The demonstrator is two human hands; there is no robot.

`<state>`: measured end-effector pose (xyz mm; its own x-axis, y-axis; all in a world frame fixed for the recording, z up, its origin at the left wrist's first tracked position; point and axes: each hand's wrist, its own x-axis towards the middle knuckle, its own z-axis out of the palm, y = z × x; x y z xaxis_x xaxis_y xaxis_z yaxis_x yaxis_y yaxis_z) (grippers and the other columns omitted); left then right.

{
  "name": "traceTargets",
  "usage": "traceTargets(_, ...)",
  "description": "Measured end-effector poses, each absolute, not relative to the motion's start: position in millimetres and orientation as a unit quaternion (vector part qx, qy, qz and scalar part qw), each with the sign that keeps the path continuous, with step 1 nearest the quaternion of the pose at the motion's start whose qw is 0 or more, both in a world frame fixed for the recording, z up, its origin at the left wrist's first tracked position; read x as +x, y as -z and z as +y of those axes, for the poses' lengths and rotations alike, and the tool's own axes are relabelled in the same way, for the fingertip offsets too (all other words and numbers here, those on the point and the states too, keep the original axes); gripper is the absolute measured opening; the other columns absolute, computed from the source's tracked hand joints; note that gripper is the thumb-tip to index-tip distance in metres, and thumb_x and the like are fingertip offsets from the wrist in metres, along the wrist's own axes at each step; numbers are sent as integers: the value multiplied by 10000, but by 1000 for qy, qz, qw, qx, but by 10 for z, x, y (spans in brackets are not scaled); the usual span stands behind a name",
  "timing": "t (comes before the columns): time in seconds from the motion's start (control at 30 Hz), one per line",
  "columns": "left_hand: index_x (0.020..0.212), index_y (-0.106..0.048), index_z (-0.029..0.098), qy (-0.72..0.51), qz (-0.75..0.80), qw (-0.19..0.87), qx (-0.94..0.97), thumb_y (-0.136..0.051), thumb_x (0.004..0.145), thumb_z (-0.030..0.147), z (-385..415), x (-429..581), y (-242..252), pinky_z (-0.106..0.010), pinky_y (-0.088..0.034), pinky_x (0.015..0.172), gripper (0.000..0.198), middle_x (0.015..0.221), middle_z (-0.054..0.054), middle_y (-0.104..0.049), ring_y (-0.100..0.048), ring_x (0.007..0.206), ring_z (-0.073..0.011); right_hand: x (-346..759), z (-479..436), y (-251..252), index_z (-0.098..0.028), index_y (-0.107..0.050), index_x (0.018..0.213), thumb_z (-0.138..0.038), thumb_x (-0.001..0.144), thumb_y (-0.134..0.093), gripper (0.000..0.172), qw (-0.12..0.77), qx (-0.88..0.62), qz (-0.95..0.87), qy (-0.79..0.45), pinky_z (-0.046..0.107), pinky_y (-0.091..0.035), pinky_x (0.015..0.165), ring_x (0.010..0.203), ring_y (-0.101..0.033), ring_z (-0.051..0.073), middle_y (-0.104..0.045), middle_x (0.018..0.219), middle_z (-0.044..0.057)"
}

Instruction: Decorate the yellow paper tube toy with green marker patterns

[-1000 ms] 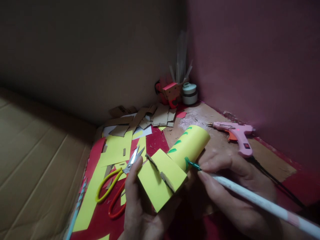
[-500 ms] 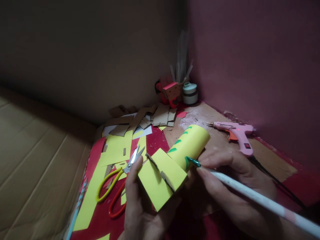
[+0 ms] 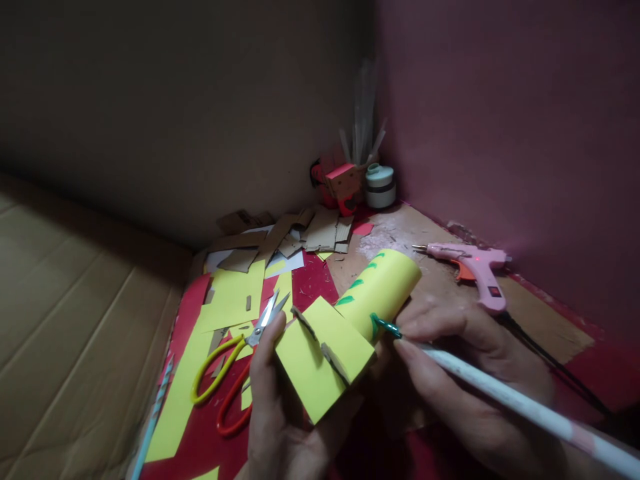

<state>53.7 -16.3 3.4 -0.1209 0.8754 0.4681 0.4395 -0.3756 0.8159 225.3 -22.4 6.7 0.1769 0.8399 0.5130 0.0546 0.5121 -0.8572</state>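
My left hand (image 3: 287,413) is closed around a yellow paper figure (image 3: 323,360), made of a box part joined to a tube (image 3: 383,287). Two small dark brown pieces stick up from the box's face. Along the tube runs a row of short green painted strokes. Between the thumb and fingers of my right hand (image 3: 470,380) is a paintbrush (image 3: 505,393) with a white handle and a wet green tip. That tip touches the tube's lower side, near the box, at a green mark. Open-bladed scissors (image 3: 257,333) lie just left of the figure.
A pink glue gun (image 3: 477,263) lies on the right, its black cord trailing toward me. Cardboard scraps (image 3: 280,237) and yellow paper (image 3: 235,293) cover the left and back. A lidded jar (image 3: 380,187) and a small box figure (image 3: 343,187) stand in the corner. A striped pencil (image 3: 155,417) lies left.
The back end of the paintbrush has dipped slightly, while its tip stays at the same green mark. The yellow figure and my left hand are almost unmoved.
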Motion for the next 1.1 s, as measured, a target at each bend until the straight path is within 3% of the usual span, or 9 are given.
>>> traceTargets(0.23,1311,-477,256,-531,546,224,608,-853,573,248,-166,550,-62,-311,-564,667,828,1041,-40,-603,-633,810,-218,2265,-229,-58,-314,-579,958,-76,849,-597,262,656,-409,-565,-289,276,-455,402,504,-546,133,-596,728,11)
traceTargets(0.6,1328,-457,265,-556,530,277,577,-835,583,186,-177,586,-39,-294,-589,705,839,1049,-36,-638,-653,797,-194,2258,-212,-91,-294,-565,876,-49,814,-569,253,663,-398,-579,-259,278,-444,395,508,-558,149,-580,662,9)
traceTargets(0.83,1295,-498,297,-545,529,216,614,-843,594,236,-148,544,-22,-314,-558,718,784,1135,-36,-568,-604,898,-229,2286,-240,-21,-318,-580,946,-80,854,-588,256,651,-408,-570,-291,296,-461,422,512,-548,140,-575,711,7)
traceTargets(1.1,1308,-492,307,-545,531,229,607,-862,572,246,-158,543,-17,-278,-560,712,827,1129,-24,-567,-608,907,-212,2293,-236,-30,-314,-587,960,-63,859,-583,271,658,-394,-564,-307,287,-472,418,532,-575,138,-596,756,16)
